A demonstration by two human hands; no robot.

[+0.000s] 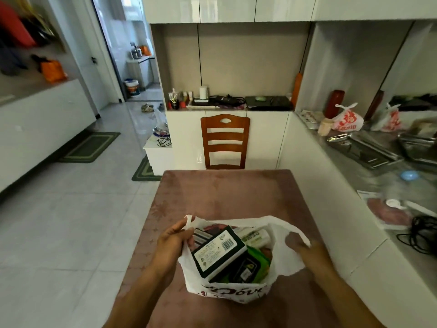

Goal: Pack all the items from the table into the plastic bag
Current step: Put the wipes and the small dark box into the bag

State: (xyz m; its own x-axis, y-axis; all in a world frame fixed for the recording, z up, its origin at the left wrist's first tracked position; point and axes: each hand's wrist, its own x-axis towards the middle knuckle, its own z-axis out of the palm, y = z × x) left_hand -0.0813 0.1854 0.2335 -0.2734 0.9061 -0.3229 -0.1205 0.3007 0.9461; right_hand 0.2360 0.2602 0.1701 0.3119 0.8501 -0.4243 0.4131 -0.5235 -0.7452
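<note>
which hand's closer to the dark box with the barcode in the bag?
Left. The left hand grips the bag's handle right beside the dark box; the right hand holds the opposite bag edge, farther off.

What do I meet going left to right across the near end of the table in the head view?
Left hand pinching the bag handle → dark box in the plastic bag → green packet → right hand on the other handle.

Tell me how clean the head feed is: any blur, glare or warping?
Head view: wide-angle warping bends the cabinets and counter edges; right hand is motion-smeared behind the plastic bag; left hand and the boxed items are sharp; glossy floor reflects daylight.
</note>
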